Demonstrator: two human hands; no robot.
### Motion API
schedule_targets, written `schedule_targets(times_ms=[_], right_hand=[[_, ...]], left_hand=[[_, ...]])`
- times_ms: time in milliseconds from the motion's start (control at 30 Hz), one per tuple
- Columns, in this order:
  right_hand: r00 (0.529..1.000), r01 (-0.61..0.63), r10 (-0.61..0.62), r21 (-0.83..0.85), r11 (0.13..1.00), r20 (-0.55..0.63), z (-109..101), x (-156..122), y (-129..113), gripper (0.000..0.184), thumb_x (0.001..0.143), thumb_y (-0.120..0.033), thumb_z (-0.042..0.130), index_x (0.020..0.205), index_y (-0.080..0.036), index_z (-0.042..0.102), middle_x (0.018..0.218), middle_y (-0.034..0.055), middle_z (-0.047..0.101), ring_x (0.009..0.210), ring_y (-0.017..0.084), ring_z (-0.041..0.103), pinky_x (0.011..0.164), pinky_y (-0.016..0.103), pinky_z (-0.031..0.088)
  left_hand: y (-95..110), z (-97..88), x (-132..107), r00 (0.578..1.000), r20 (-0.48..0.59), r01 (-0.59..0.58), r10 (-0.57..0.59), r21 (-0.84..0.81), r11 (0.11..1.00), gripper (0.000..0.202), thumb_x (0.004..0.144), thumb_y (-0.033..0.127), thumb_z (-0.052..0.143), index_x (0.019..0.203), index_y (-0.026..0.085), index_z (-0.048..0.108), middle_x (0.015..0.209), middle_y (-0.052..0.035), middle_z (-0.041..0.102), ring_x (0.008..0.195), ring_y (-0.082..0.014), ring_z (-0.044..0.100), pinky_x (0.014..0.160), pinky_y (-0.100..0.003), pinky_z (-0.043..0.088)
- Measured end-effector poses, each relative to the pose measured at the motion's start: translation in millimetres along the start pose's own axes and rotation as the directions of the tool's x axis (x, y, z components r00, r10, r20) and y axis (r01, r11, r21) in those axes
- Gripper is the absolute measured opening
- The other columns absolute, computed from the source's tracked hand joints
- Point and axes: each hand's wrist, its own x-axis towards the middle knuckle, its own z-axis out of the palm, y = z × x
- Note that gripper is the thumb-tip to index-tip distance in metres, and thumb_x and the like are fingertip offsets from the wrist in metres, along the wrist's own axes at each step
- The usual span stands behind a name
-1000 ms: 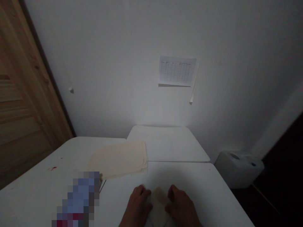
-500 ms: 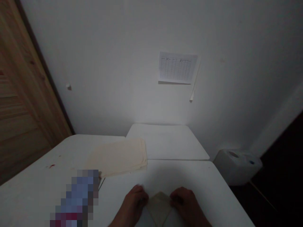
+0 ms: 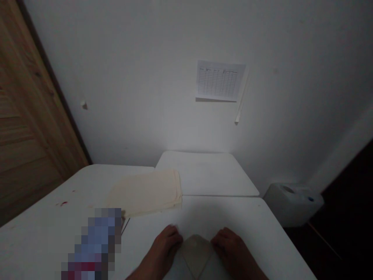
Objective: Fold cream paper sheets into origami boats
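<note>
A beige-grey folded sheet of paper (image 3: 197, 252) lies on the white table at the bottom centre, one blunt corner pointing away from me and the lower part cut off by the frame. My left hand (image 3: 167, 249) pinches its left corner. On the opposite side, my right hand (image 3: 230, 247) has its fingers closed at the right corner. Both sets of fingertips are dark and partly hidden by the hands.
A stack of cream paper sheets (image 3: 148, 192) lies left of centre on the white tables (image 3: 217, 175). A pixelated blue-and-red item (image 3: 99, 233) sits front left. A white plastic container (image 3: 291, 204) stands right of the table. A printed sheet (image 3: 220, 81) hangs on the wall.
The paper's far corner looks blunter than before, and its sides bow slightly. My right hand has shifted a little to the right. The whole view has moved slightly.
</note>
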Motion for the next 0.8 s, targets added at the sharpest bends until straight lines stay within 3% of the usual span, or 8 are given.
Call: schedule_targets(times_ms=[133, 267, 400, 467, 533, 600, 667, 800], right_hand=[[0.999, 0.050, -0.047, -0.128, 0.991, 0.025, -1.3, 2.2, -6.6, 0.023, 0.083, -0.001, 0.056, 0.080, -0.021, 0.065, 0.085, -0.0005, 0.066, 0.082, 0.015, 0.059, 0.071, 0.022, 0.043], [0.992, 0.120, -0.114, -0.142, 0.983, 0.050, 2.5, 3.7, -8.8, 0.021, 0.083, -0.001, 0.060, 0.084, -0.021, 0.064, 0.087, -0.0008, 0.065, 0.083, 0.015, 0.058, 0.074, 0.022, 0.044], [0.983, 0.186, -0.185, -0.147, 0.971, 0.018, 16.5, 1.4, -0.1, 0.019, 0.079, -0.002, 0.067, 0.081, -0.020, 0.063, 0.082, -0.0004, 0.064, 0.077, 0.015, 0.058, 0.069, 0.022, 0.045], [0.975, 0.215, -0.223, -0.182, 0.959, -0.021, 23.9, -1.6, 4.2, 0.021, 0.075, 0.000, 0.069, 0.082, -0.019, 0.062, 0.081, 0.0004, 0.064, 0.075, 0.016, 0.058, 0.067, 0.023, 0.046], [0.963, 0.251, -0.266, -0.218, 0.943, -0.043, 29.3, -5.2, 6.4, 0.023, 0.074, -0.001, 0.070, 0.086, -0.018, 0.062, 0.083, 0.0016, 0.064, 0.075, 0.018, 0.059, 0.066, 0.024, 0.047], [0.954, 0.271, -0.293, -0.243, 0.931, -0.059, 32.4, -8.5, 7.0, 0.023, 0.075, -0.003, 0.070, 0.091, -0.018, 0.062, 0.085, 0.0028, 0.065, 0.076, 0.019, 0.059, 0.066, 0.026, 0.049], [0.948, 0.277, -0.308, -0.259, 0.925, -0.086, 33.7, -10.3, 7.4, 0.025, 0.077, -0.002, 0.067, 0.097, -0.017, 0.061, 0.087, 0.0038, 0.065, 0.077, 0.020, 0.059, 0.067, 0.027, 0.050], [0.937, 0.287, -0.325, -0.243, 0.927, -0.130, 33.6, -9.8, 9.1, 0.031, 0.078, 0.003, 0.061, 0.103, -0.016, 0.061, 0.090, 0.0051, 0.065, 0.080, 0.020, 0.058, 0.069, 0.028, 0.051]], left_hand=[[2.0, -2.5, 2.0, 0.999, 0.031, -0.012, 0.012, -0.004, 1.000, 0.024, 0.092, 0.012, 0.045, 0.077, 0.020, 0.061, 0.083, -0.0037, 0.059, 0.079, -0.0178, 0.057, 0.068, -0.026, 0.045], [0.5, 0.2, 2.4, 0.998, 0.056, -0.037, 0.037, -0.012, 0.999, 0.024, 0.092, 0.010, 0.042, 0.085, 0.021, 0.062, 0.087, -0.0040, 0.062, 0.082, -0.0175, 0.059, 0.070, -0.027, 0.049], [-0.9, 4.6, -2.9, 0.989, -0.008, -0.145, 0.146, 0.029, 0.989, 0.033, 0.092, 0.010, 0.040, 0.118, 0.024, 0.056, 0.111, -0.0080, 0.064, 0.103, -0.0197, 0.060, 0.086, -0.033, 0.052], [1.1, 7.4, -6.9, 0.974, -0.012, -0.225, 0.227, 0.091, 0.970, 0.047, 0.090, 0.022, 0.051, 0.137, 0.024, 0.041, 0.131, -0.0113, 0.056, 0.119, -0.0242, 0.053, 0.095, -0.038, 0.050], [4.8, 11.7, -10.4, 0.955, 0.035, -0.295, 0.293, 0.150, 0.944, 0.069, 0.083, 0.036, 0.064, 0.143, 0.022, 0.032, 0.141, -0.0130, 0.048, 0.126, -0.0280, 0.047, 0.099, -0.041, 0.047], [8.6, 17.2, -12.3, 0.938, 0.057, -0.346, 0.342, 0.204, 0.916, 0.072, 0.080, 0.036, 0.068, 0.142, 0.022, 0.033, 0.141, -0.0128, 0.049, 0.127, -0.0277, 0.047, 0.101, -0.041, 0.046], [11.7, 21.5, -12.1, 0.929, 0.051, -0.368, 0.367, 0.247, 0.897, 0.062, 0.079, 0.029, 0.069, 0.134, 0.022, 0.042, 0.139, -0.0127, 0.051, 0.127, -0.0267, 0.048, 0.101, -0.040, 0.045], [16.6, 20.3, -7.5, 0.941, 0.126, -0.338, 0.315, 0.275, 0.900, 0.041, 0.075, 0.020, 0.070, 0.114, 0.022, 0.056, 0.135, -0.0106, 0.056, 0.120, -0.0262, 0.055, 0.099, -0.038, 0.048]])
